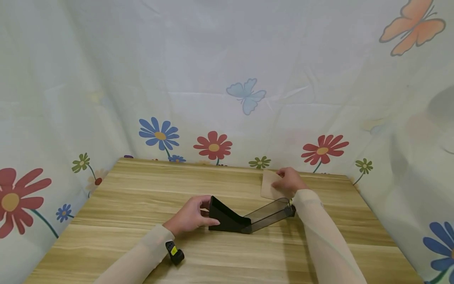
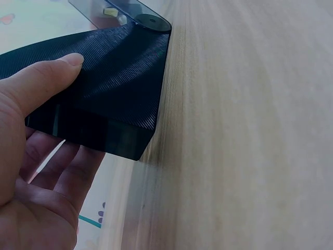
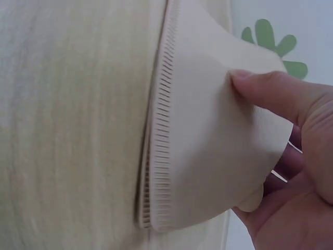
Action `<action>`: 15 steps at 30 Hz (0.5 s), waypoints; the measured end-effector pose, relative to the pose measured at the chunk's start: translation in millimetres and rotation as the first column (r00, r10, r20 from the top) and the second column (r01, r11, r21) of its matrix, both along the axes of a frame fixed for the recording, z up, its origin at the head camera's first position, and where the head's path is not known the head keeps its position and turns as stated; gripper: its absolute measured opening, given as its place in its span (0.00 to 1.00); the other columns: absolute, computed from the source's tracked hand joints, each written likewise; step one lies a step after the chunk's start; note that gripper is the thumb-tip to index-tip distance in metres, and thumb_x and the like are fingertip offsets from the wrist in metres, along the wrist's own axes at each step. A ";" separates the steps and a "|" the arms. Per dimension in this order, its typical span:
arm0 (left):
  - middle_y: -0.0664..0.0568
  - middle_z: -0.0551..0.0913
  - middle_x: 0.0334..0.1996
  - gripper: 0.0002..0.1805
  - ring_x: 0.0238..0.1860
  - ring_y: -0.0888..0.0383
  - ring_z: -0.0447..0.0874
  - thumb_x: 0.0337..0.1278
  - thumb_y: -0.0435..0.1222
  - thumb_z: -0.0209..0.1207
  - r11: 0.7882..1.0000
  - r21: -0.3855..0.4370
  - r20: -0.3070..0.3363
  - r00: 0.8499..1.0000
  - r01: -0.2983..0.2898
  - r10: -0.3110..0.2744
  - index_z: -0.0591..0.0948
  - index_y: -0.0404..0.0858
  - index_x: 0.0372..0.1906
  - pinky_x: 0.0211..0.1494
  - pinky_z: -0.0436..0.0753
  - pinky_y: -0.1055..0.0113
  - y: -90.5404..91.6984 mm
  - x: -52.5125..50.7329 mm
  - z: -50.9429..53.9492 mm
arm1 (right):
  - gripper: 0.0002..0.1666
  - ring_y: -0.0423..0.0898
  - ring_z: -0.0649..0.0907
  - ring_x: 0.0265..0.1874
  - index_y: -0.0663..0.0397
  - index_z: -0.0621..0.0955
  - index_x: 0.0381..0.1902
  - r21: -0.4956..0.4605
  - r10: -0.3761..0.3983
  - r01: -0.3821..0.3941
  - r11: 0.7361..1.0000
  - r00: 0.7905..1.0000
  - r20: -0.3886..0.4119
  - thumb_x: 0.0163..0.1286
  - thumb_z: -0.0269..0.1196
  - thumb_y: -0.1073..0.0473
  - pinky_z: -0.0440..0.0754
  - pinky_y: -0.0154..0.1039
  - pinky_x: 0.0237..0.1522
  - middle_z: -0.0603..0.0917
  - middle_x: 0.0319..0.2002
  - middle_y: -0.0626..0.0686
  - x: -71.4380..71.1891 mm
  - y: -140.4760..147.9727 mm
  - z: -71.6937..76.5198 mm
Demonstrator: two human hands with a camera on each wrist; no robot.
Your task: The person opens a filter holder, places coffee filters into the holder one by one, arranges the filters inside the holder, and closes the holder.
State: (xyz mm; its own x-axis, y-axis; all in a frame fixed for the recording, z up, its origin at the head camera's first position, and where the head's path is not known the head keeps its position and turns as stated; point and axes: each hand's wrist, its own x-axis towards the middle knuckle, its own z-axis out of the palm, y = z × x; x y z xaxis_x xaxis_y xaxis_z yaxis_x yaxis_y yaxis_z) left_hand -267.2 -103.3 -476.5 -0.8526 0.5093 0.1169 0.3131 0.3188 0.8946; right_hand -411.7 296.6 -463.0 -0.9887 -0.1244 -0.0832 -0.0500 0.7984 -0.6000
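Note:
My left hand (image 1: 188, 215) grips a black wedge-shaped case (image 1: 226, 220) on the wooden table, thumb on the near side and fingers behind. In the left wrist view, the ribbed side of the case (image 2: 109, 78) shows under the thumb. A smoky see-through lid (image 1: 270, 213), joined to the case at its low end, is swung out to the right. Beyond the lid, my right hand (image 1: 291, 180) pinches a small stack of tan paper coffee filters (image 1: 268, 184). The right wrist view shows the crimped edge of the filters (image 3: 203, 120), their layers slightly spread, with the thumb on the top face.
The wooden table (image 1: 159, 181) reaches back to a white curtain (image 1: 198, 59) printed with flowers and butterflies, which also hangs along both sides. My right forearm passes close by the lid's far end. A black wrist-worn device (image 1: 175, 253) sits at my left cuff.

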 end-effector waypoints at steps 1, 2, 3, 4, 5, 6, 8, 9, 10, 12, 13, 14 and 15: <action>0.61 0.87 0.43 0.18 0.48 0.59 0.85 0.50 0.45 0.78 1.000 0.001 0.001 1.000 0.001 -0.001 0.84 0.54 0.45 0.55 0.83 0.70 -0.1 0.0 -0.1 | 0.31 0.56 0.81 0.48 0.63 0.83 0.54 0.000 0.004 -0.004 1.000 1.000 0.003 0.58 0.77 0.51 0.82 0.51 0.51 0.84 0.52 0.63 -0.3 1.1 0.7; 0.60 0.87 0.43 0.18 0.48 0.59 0.85 0.50 0.45 0.78 1.000 0.002 0.002 1.000 0.002 -0.002 0.84 0.54 0.45 0.55 0.83 0.70 -0.1 -0.1 -0.4 | 0.28 0.54 0.80 0.44 0.62 0.84 0.51 0.001 0.010 -0.010 1.000 1.000 0.004 0.58 0.76 0.51 0.81 0.48 0.47 0.85 0.48 0.61 -0.4 1.9 1.7; 0.60 0.87 0.43 0.18 0.48 0.59 0.85 0.50 0.45 0.78 1.000 0.002 0.001 1.000 0.002 -0.002 0.84 0.54 0.45 0.55 0.83 0.70 -0.1 -0.3 -0.7 | 0.25 0.53 0.80 0.40 0.61 0.85 0.47 0.001 0.016 -0.016 1.000 1.000 0.007 0.58 0.76 0.50 0.80 0.45 0.43 0.85 0.44 0.58 -0.2 2.5 3.2; 0.60 0.87 0.43 0.18 0.48 0.59 0.85 0.50 0.45 0.78 1.000 0.002 0.001 1.000 0.002 -0.002 0.84 0.54 0.45 0.55 0.83 0.69 -0.1 -0.4 -1.0 | 0.22 0.51 0.79 0.37 0.59 0.86 0.43 0.003 0.022 -0.022 1.000 1.000 0.011 0.59 0.76 0.49 0.79 0.44 0.39 0.85 0.40 0.57 0.3 3.0 4.7; 0.60 0.87 0.43 0.18 0.48 0.58 0.85 0.50 0.45 0.78 1.000 0.003 0.001 1.000 0.002 -0.002 0.84 0.54 0.45 0.55 0.83 0.69 -0.2 -0.6 -1.2 | 0.19 0.50 0.78 0.35 0.57 0.87 0.39 -0.001 0.022 -0.022 1.000 1.000 0.021 0.59 0.76 0.49 0.77 0.42 0.36 0.84 0.36 0.54 0.6 3.2 6.3; 0.60 0.87 0.43 0.18 0.48 0.58 0.85 0.50 0.45 0.78 1.000 0.003 0.000 1.000 0.002 -0.002 0.84 0.54 0.45 0.55 0.83 0.69 -0.3 -0.9 -1.7 | 0.17 0.49 0.77 0.33 0.55 0.87 0.36 -0.008 0.020 -0.020 1.000 0.999 0.029 0.59 0.76 0.49 0.75 0.41 0.34 0.83 0.33 0.52 1.0 3.3 7.9; 0.59 0.87 0.43 0.18 0.48 0.58 0.85 0.50 0.46 0.78 1.000 0.006 0.003 1.000 0.002 -0.002 0.84 0.54 0.45 0.54 0.83 0.69 -0.5 -1.3 -2.7 | 0.15 0.48 0.76 0.30 0.54 0.87 0.32 -0.022 0.023 -0.022 1.000 0.999 0.045 0.60 0.76 0.48 0.74 0.39 0.31 0.81 0.29 0.50 2.5 3.5 11.0; 0.59 0.87 0.43 0.18 0.48 0.58 0.86 0.49 0.46 0.78 1.000 0.007 0.006 1.000 0.002 -0.002 0.84 0.54 0.45 0.54 0.83 0.69 -0.6 -1.5 -3.1 | 0.15 0.47 0.77 0.29 0.53 0.87 0.31 -0.032 0.021 -0.019 0.999 0.998 0.054 0.60 0.76 0.48 0.74 0.39 0.30 0.81 0.27 0.49 3.3 3.5 12.4; 0.59 0.87 0.43 0.18 0.48 0.57 0.86 0.49 0.46 0.78 1.000 0.008 0.008 1.000 0.002 -0.002 0.84 0.54 0.45 0.54 0.83 0.69 -0.6 -1.7 -3.6 | 0.16 0.47 0.76 0.28 0.53 0.87 0.30 -0.042 0.019 -0.016 0.999 0.998 0.061 0.60 0.76 0.48 0.74 0.39 0.30 0.80 0.26 0.49 4.1 3.5 13.7; 0.59 0.87 0.43 0.18 0.48 0.57 0.86 0.49 0.47 0.78 1.000 0.010 0.015 1.000 0.001 -0.001 0.84 0.54 0.45 0.54 0.84 0.70 -0.7 -1.9 -4.2 | 0.17 0.46 0.77 0.27 0.54 0.87 0.30 -0.054 0.028 -0.025 0.998 0.998 0.061 0.60 0.76 0.47 0.75 0.38 0.29 0.81 0.25 0.48 5.6 3.0 16.4; 0.58 0.87 0.43 0.18 0.48 0.57 0.86 0.49 0.47 0.78 1.000 0.010 0.018 1.000 0.001 -0.001 0.84 0.54 0.45 0.54 0.84 0.70 -0.6 -1.8 -4.1 | 0.17 0.46 0.77 0.27 0.55 0.87 0.29 -0.057 0.031 -0.027 0.998 0.998 0.061 0.60 0.77 0.46 0.75 0.38 0.29 0.80 0.24 0.48 6.4 2.9 17.8; 0.58 0.87 0.43 0.18 0.48 0.57 0.86 0.49 0.47 0.78 1.000 0.010 0.018 1.000 0.001 -0.001 0.84 0.54 0.45 0.54 0.84 0.70 -0.4 -1.6 -3.8 | 0.18 0.46 0.76 0.27 0.54 0.87 0.29 -0.061 0.033 -0.030 0.998 0.998 0.061 0.60 0.77 0.46 0.75 0.38 0.29 0.80 0.25 0.48 7.0 2.7 19.2; 0.58 0.86 0.43 0.18 0.48 0.57 0.85 0.49 0.47 0.78 1.000 0.008 0.017 1.000 0.000 0.000 0.84 0.54 0.45 0.54 0.84 0.70 -0.2 -1.3 -3.6 | 0.18 0.46 0.76 0.28 0.54 0.87 0.29 -0.063 0.032 -0.029 0.998 0.998 0.062 0.59 0.77 0.45 0.75 0.38 0.30 0.80 0.25 0.47 7.4 2.7 20.5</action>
State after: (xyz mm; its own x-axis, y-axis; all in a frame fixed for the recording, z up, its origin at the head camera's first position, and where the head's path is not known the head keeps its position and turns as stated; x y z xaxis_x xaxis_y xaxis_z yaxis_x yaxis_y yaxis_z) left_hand -268.5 -103.5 -480.0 -0.8546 0.5083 0.1068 0.2982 0.3119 0.9021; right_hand -404.2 299.3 -442.5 -0.9774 -0.1613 -0.1367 -0.0341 0.7581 -0.6512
